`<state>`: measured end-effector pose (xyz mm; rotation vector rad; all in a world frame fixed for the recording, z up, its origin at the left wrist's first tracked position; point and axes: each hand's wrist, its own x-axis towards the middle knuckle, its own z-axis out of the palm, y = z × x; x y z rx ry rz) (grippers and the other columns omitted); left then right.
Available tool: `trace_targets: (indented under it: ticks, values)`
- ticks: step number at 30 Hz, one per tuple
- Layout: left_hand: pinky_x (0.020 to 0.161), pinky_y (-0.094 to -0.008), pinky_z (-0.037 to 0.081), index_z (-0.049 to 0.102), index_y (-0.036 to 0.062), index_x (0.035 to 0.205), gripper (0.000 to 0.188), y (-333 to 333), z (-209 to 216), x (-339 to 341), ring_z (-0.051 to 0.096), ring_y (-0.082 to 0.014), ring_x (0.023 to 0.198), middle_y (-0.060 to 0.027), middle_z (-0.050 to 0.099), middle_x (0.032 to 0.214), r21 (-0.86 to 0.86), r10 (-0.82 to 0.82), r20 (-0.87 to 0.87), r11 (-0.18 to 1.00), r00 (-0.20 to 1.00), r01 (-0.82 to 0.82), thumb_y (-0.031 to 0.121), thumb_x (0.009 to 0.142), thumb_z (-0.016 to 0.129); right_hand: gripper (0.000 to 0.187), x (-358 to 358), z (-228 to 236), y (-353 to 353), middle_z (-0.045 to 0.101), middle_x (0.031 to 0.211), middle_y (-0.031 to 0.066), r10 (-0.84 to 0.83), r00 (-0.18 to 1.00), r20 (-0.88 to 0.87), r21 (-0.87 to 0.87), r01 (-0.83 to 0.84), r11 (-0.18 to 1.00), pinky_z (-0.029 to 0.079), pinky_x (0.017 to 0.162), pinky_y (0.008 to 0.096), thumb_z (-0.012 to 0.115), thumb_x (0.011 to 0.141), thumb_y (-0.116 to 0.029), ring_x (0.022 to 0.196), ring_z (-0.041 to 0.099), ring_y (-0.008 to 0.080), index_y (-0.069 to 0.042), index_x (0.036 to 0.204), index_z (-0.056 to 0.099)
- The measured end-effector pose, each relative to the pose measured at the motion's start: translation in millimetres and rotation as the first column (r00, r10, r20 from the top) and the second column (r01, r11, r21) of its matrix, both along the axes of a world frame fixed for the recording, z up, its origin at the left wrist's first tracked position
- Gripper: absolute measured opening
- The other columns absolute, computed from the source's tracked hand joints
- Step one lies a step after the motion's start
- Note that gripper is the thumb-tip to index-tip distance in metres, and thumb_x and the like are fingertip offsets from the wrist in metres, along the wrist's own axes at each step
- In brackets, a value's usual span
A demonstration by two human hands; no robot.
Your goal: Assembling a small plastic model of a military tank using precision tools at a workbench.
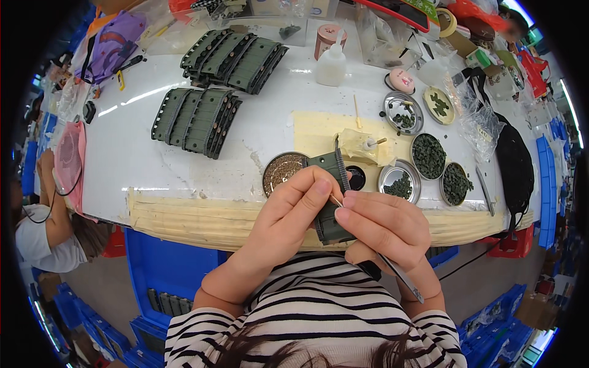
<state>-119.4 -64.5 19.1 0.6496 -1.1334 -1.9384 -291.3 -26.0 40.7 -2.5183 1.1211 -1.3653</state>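
Gripping green panel with left hand, clasping metal tool with right hand, holding panel between them. Just beyond left: round tin of brown granules; beyond right: dishes of dark-green pieces.

Left hand curled, thumb pressed close to its index finger; right hand just beside it, fingers bent and pointing toward it; forearms slanting inward below both

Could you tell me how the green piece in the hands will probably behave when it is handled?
The green piece is probably stiff: its free ends hold their shape. It may be light for its size, as it looks thin and plastic-like. The dark ridged edge could help against slipping.
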Motion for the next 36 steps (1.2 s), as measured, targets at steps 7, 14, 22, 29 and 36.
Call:
trace_targets:
  ticks: [7,14,22,29,36]
  values:
    - [0.077,-0.0211,0.039,0.053,0.0031,0.092,0.024,1.1,-3.4,-0.1,0.047,-0.0064,0.083,0.0,0.053,0.086,-0.018,0.004,-0.002,1.0,1.0,-0.004,0.02,0.102,0.039,0.031,-1.0,0.5,1.2,0.065,0.094,0.0081,-0.007,1.0,-0.009,0.004,0.007,1.0,0.057,0.067,0.0303,0.069,0.07,-0.014,0.085,0.067,0.024,-0.002,0.098,0.069]
    - [0.076,-0.0205,0.04,0.053,0.003,0.092,0.023,0.4,-4.7,0.5,0.047,-0.0057,0.081,0.0002,0.054,0.085,-0.059,0.006,0.006,0.998,1.0,-0.005,0.019,0.102,0.04,0.032,-1.2,-1.4,-0.5,0.064,0.095,0.008,0.009,1.0,-0.005,0.0,-0.009,1.0,0.056,0.067,0.0297,0.069,0.07,-0.016,0.085,0.067,0.024,-0.001,0.098,0.068]
    - [0.084,-0.0243,0.039,0.053,0.0027,0.088,0.026,-0.3,-5.0,1.6,0.049,-0.0103,0.091,-0.0022,0.055,0.088,-0.094,0.016,0.083,0.996,0.996,-0.008,0.02,0.101,0.039,0.038,-3.7,-4.9,-2.5,0.065,0.095,0.0109,0.039,0.999,-0.028,0.009,-0.039,0.999,0.056,0.067,0.0324,0.071,0.073,-0.027,0.083,0.068,0.0278,-0.002,0.102,0.067]
    - [0.087,-0.0237,0.038,0.053,0.0022,0.086,0.028,-1.0,-2.1,5.6,0.05,-0.0108,0.096,-0.0045,0.057,0.092,-0.117,-0.018,0.206,0.992,0.978,0.043,0.021,0.101,0.038,0.028,-3.7,-4.4,-1.2,0.065,0.093,0.0105,0.024,1.0,-0.002,0.023,-0.024,0.999,0.054,0.064,0.0313,0.069,0.077,-0.018,0.081,0.067,0.0258,-0.001,0.099,0.068]
    - [0.09,-0.0426,0.052,0.013,0.0123,0.148,0.074,1.7,13.3,4.1,0.061,-0.0287,0.105,-0.0176,0.049,0.126,0.109,0.144,-0.06,0.985,0.988,-0.137,-0.001,0.087,0.054,0.016,-19.2,-12.3,6.9,0.066,0.087,0.0103,-0.182,0.914,0.361,0.296,0.073,0.952,0.047,0.067,0.0294,0.059,0.085,-0.008,0.074,0.06,0.0223,0.001,0.095,0.068]
